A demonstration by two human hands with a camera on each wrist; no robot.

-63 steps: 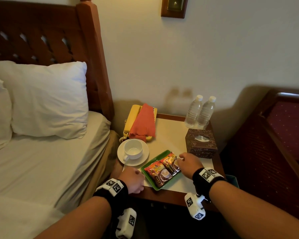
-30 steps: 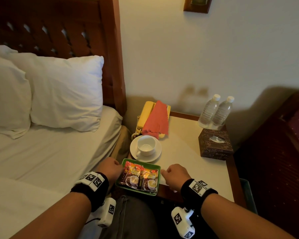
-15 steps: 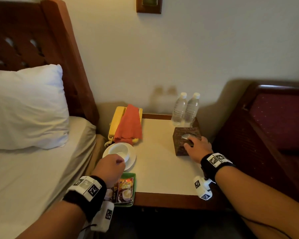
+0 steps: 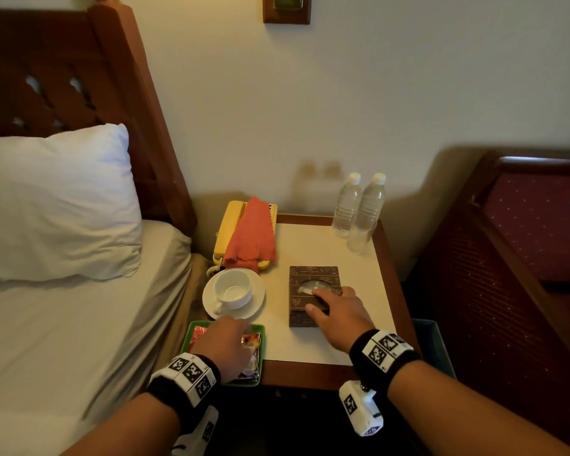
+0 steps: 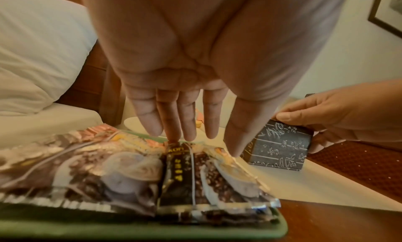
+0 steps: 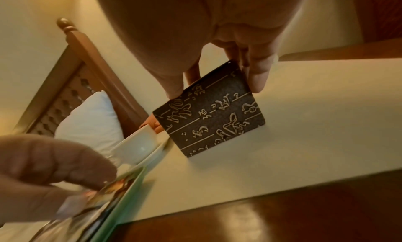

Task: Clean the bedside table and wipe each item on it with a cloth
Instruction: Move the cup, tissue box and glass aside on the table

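The right hand (image 4: 338, 315) grips the dark tissue box (image 4: 313, 292) in the middle of the frame, thumb on one side and fingers on the other. The left hand (image 4: 224, 345), fingers straight, rests on the snack packets (image 5: 135, 173) in the green tray (image 4: 260, 329), lower left. It looks like things are being cleared off first. The red cloth (image 4: 250, 236) lies unused on the yellow phone (image 4: 229, 225); grabbing it should come next. The box's long side runs up and down the frame, hole facing up.
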